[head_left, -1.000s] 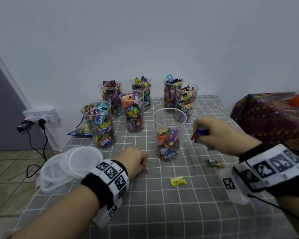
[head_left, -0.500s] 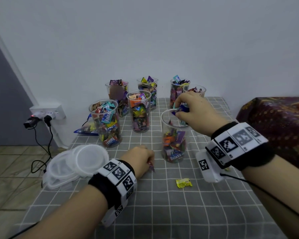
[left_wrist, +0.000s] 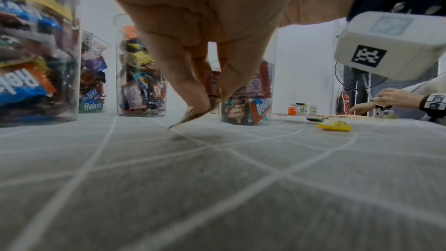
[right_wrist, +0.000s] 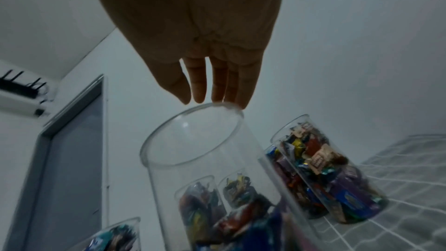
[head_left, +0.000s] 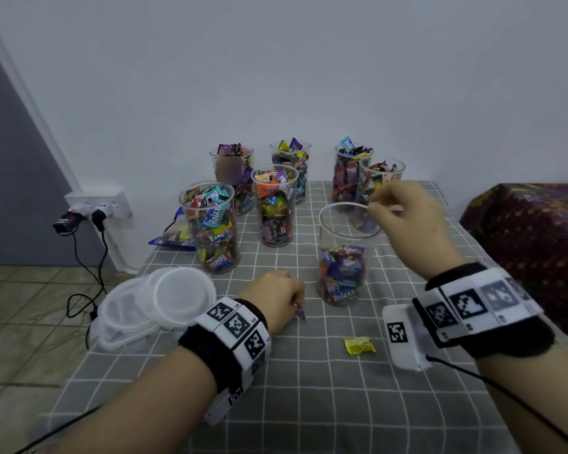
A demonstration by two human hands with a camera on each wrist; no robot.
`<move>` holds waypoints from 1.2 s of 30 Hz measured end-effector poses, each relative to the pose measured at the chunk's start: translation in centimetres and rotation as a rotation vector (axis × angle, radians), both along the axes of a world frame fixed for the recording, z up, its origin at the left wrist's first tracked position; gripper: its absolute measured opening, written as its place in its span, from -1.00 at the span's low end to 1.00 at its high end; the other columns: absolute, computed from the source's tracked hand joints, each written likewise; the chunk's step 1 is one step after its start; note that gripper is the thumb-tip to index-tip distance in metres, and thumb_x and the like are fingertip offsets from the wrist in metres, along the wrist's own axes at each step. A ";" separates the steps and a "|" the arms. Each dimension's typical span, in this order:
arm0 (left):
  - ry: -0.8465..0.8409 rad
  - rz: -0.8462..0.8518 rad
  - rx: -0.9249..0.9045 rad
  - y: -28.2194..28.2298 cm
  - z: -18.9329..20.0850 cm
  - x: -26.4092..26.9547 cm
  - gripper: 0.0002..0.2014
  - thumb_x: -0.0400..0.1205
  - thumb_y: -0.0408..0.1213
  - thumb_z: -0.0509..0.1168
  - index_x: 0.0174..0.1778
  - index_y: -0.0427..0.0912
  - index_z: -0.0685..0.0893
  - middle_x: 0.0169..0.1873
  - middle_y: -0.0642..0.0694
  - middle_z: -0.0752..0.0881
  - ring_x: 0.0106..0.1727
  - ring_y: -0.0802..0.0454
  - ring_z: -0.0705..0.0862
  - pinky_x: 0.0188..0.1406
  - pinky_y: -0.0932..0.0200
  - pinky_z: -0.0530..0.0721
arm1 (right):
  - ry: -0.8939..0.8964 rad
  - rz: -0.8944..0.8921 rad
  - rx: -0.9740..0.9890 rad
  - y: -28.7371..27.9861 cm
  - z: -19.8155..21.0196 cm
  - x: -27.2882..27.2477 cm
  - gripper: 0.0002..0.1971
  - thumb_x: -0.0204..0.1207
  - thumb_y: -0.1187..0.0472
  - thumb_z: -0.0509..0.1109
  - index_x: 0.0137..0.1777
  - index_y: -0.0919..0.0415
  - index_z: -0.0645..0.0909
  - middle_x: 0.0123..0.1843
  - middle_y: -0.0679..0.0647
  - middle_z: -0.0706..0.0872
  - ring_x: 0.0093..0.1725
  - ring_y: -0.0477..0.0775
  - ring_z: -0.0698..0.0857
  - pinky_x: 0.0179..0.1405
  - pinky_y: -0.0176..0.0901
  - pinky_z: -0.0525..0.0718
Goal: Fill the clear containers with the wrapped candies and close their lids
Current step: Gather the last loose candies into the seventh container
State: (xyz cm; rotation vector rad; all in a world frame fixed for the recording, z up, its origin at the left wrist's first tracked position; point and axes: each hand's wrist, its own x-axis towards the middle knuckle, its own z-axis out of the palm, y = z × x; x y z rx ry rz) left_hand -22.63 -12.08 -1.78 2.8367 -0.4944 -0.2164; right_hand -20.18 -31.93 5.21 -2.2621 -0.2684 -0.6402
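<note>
A clear container (head_left: 343,257), about a third full of wrapped candies, stands mid-table. My right hand (head_left: 387,204) hovers over its rim (right_wrist: 193,136) with straight fingers (right_wrist: 200,83) and nothing in them. My left hand (head_left: 289,290) rests on the grey checked cloth left of that container and pinches a small wrapped candy (left_wrist: 193,114) whose tip touches the cloth; the same candy (head_left: 299,311) shows below the fingers. A yellow wrapped candy (head_left: 359,345) lies loose on the cloth near my right wrist.
Several full open containers (head_left: 210,224) stand toward the wall. A stack of clear lids (head_left: 158,306) sits at the table's left edge. A candy bag (head_left: 173,239) lies behind them. Patterned fabric (head_left: 532,240) is at the right. A wall socket with cables (head_left: 95,211) is on the left.
My right hand carried a blue candy over the part-filled container and let it go; it is now empty above the rim. My left hand stayed put, still pinching its candy.
</note>
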 end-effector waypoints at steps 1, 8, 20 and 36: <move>-0.003 0.001 -0.002 0.0 0.0 0.0 -0.82 0.62 -0.37 0.23 0.07 -0.11 0.67 0.13 -0.09 0.56 0.18 -0.07 0.57 0.06 0.17 0.49 | 0.025 -0.049 0.017 -0.7 -0.1 -0.2 -0.94 0.53 0.32 0.33 -0.10 0.16 0.59 -0.07 0.06 0.61 -0.04 0.04 0.57 -0.06 -0.15 0.44; -0.001 0.004 -0.013 0.0 0.0 0.0 -0.83 0.61 -0.36 0.24 0.05 -0.11 0.68 0.13 -0.08 0.56 0.17 -0.06 0.57 0.14 0.12 0.55 | 0.720 -0.100 -0.561 -6.3 -2.8 -0.8 -0.87 0.62 0.20 0.24 0.07 0.15 0.60 0.01 0.11 0.65 -0.02 0.08 0.57 -0.08 -0.14 0.45; 0.025 0.020 -0.006 -0.2 0.1 -0.1 -0.83 0.61 -0.36 0.25 0.05 -0.08 0.68 0.13 -0.06 0.55 0.17 -0.04 0.56 0.15 0.12 0.55 | 0.894 0.082 -0.809 -2.9 -5.6 -3.0 -0.59 0.60 -0.17 0.21 0.26 0.11 0.54 0.21 0.07 0.58 0.11 0.03 0.55 0.07 -0.15 0.52; -0.014 0.023 -0.081 0.0 0.4 -0.5 -0.83 0.60 -0.37 0.26 0.02 -0.11 0.70 0.10 -0.07 0.58 0.15 -0.04 0.58 0.16 0.16 0.54 | 0.625 0.391 -0.989 -0.2 -6.8 -4.9 -0.79 0.59 0.07 0.27 0.17 0.10 0.53 0.24 0.09 0.53 0.17 0.09 0.54 0.07 -0.16 0.47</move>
